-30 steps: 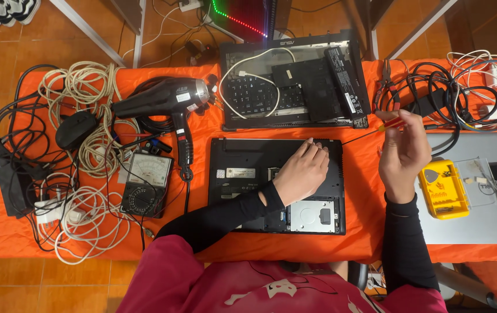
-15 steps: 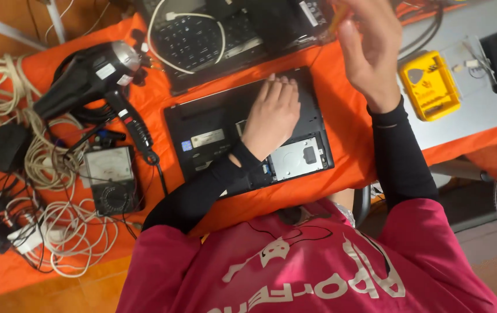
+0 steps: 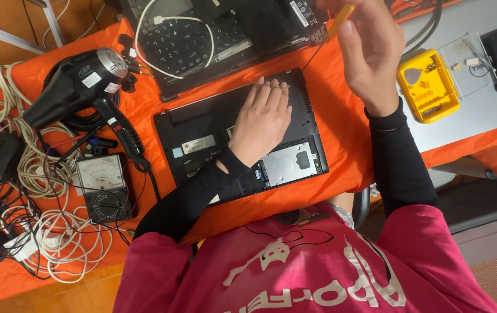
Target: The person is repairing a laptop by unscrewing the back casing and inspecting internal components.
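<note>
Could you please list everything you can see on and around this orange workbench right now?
Upturned laptop: one, black, centre of the orange cloth.
Opened laptop: one, black, behind it, white cable on top.
Hair dryer: one, black, left.
Multimeter: one, black, front left.
Cable tangle: white and black, far left.
Bit case: one, yellow, right.
Left hand: flat on the upturned laptop.
Right hand: raised, grip on a yellow-handled screwdriver.

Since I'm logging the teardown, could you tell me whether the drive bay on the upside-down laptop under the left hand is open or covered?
Open. The laptop lies bottom up, and by the left hand the silver drive shows uncovered.
</note>
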